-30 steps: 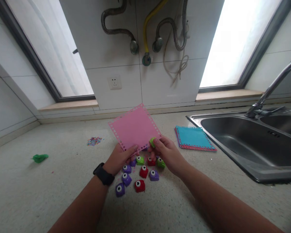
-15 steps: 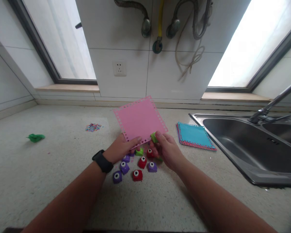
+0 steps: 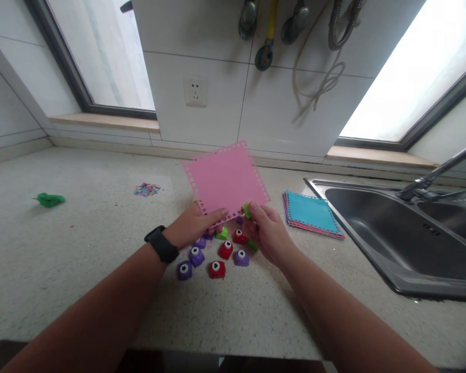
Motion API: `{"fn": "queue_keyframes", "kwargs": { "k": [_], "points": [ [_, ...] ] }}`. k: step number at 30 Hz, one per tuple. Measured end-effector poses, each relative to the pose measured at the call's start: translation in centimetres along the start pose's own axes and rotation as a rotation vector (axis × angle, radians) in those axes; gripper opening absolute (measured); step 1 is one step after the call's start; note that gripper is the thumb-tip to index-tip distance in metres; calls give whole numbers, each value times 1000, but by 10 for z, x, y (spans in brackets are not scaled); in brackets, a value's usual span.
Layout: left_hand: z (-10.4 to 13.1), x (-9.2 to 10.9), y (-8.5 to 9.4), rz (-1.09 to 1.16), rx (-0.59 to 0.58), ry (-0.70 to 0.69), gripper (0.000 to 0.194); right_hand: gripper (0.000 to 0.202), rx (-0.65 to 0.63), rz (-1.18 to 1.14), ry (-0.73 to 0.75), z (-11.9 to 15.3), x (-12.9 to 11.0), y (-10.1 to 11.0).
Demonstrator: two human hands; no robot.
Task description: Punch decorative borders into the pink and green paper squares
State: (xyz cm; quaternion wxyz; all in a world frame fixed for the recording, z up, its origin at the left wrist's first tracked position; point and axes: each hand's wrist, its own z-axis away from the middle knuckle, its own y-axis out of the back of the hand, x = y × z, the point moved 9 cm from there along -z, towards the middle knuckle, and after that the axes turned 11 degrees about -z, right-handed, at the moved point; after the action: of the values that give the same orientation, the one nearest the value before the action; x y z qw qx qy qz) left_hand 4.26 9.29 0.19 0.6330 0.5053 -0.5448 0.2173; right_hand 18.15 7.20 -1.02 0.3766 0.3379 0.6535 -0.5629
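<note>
A pink sheet with small holes punched along its edges is tilted above the counter. My left hand grips its lower left edge, thumb on top. Between the thumb and fingers of my right hand is a green craft punch, at the sheet's lower right edge. Below the sheet lie several purple punches, one of them at the front left, red punches such as the front one, and another green punch. My right hand partly covers one more green item.
A stack of punched sheets, blue on top, lies right of my hands, beside the steel sink. Paper bits are piled at the left, with a green crumpled item farther left. A wall socket is behind.
The camera view has tilted and shifted slightly. My left hand still holds the pink sheet and my right hand the green punch, at nearly the same place on its edge.
</note>
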Motion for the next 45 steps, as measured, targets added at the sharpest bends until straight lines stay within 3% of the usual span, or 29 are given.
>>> {"fn": "queue_keyframes", "kwargs": {
  "k": [12, 45],
  "points": [
    [-1, -7, -2, -6, -5, 6, 40, 41, 14, -41, 48, -2, -1, 0],
    [2, 0, -3, -54, -17, -12, 39, 42, 33, 6, 66, -2, -3, -2]
  ]
}}
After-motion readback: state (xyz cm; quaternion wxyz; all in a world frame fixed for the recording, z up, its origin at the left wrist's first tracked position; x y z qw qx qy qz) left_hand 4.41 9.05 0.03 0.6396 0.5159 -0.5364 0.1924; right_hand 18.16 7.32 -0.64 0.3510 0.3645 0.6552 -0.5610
